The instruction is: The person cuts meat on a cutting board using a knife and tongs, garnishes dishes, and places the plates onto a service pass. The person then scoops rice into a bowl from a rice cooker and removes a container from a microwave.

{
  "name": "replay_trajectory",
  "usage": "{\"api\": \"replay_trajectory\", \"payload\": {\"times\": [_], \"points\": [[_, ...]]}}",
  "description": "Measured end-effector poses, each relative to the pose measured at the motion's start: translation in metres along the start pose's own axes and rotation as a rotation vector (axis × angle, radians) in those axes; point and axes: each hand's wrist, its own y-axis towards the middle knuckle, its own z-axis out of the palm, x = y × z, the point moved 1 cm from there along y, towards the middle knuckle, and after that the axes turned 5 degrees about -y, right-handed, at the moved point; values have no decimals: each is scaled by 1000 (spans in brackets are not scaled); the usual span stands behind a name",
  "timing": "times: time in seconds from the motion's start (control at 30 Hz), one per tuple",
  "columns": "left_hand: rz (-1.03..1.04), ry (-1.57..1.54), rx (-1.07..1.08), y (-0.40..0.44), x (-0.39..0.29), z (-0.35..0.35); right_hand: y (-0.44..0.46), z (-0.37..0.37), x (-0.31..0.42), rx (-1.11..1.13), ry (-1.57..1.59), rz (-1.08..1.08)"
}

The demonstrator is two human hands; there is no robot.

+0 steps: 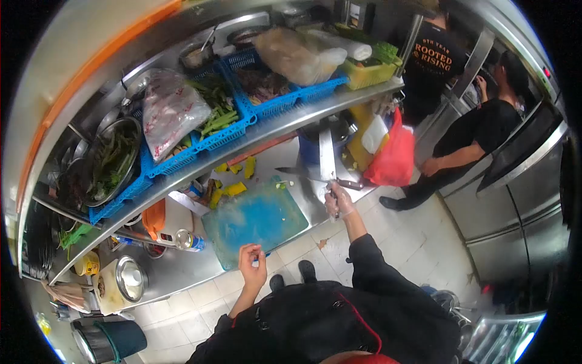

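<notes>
My right hand [339, 200], which seems to wear a clear glove, is closed around the handle of a broad-bladed cleaver [327, 151]. The blade points away from me, over the counter's right end by a blue tub [309, 148]. A second knife [348, 184] with a dark handle lies just beyond that hand. My left hand [253, 264] hovers at the near edge of a blue-green cutting board [257, 218], fingers loosely curled and apart, with nothing visible in them. Yellow-green pieces [233, 190] lie behind the board, and a few small scraps sit on its far right corner.
Over the counter runs a metal shelf [291, 115] with blue baskets [221, 136] of vegetables and plastic bags. A red bag [394, 155] hangs at its right end. Two people in black are at the right, one with a bent leg [418, 176]. A can [191, 240] stands left.
</notes>
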Motion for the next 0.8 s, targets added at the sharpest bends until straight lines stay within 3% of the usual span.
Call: {"api": "replay_trajectory", "payload": {"times": [0.17, 0.37, 0.43, 0.5, 0.67, 0.8], "points": [[-46, -102, 19, 3, 2, 15, -65, -28, -37, 80, -6, 84], [-59, -37, 16, 7, -6, 15, -168, -45, -43, 186, 27, 434], [-66, 61, -50, 3, -9, 6, -183, -16, -24, 164, -55, 504], [-76, 80, -135, -2, -12, -6, -179, 10, -15, 264, -477, 413], [-149, 187, -420, -54, -23, -65, -110, 51, -40, 728, -879, 569], [-373, 70, -661, -122, -4, -124, -75, 110, -63, 892, -1138, 601]]}}
